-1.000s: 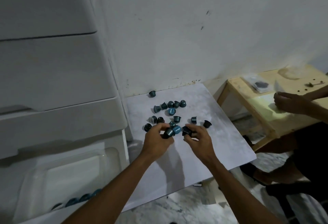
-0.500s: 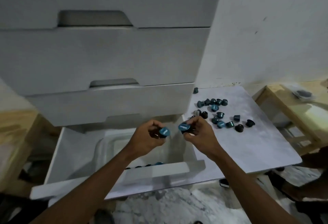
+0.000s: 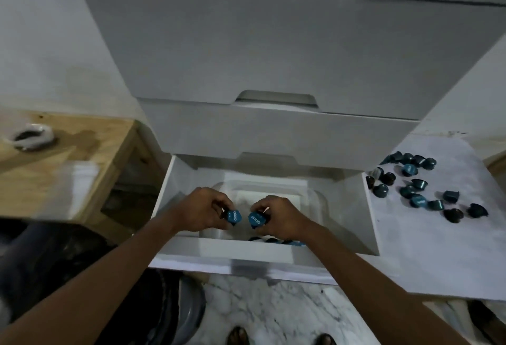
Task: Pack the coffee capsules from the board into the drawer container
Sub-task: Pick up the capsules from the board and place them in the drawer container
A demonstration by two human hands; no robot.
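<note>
Your hands have moved over the clear container (image 3: 315, 202) in the open drawer (image 3: 367, 224).
Left hand (image 3: 202, 212) and right hand (image 3: 279, 216) are each pinching blue capsules (image 3: 257, 219); a few capsules are lying inside.

Dim indoor light, soft blur, wide-angle bending

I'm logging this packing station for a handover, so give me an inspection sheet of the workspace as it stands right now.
Surface: white board at right, beside the open drawer.
Job's things: loose capsules scattered on the board's far part; a few packed capsules at the near edge of the clear container in the drawer.
Clutter: a small pale object, too blurred to identify, on the wooden table at left.
Hands: left hand and right hand each hold blue-lidded capsules over the container.
Cables: nothing seen.
Surroundings: closed upper drawers, white wall, marble-patterned floor.
</note>
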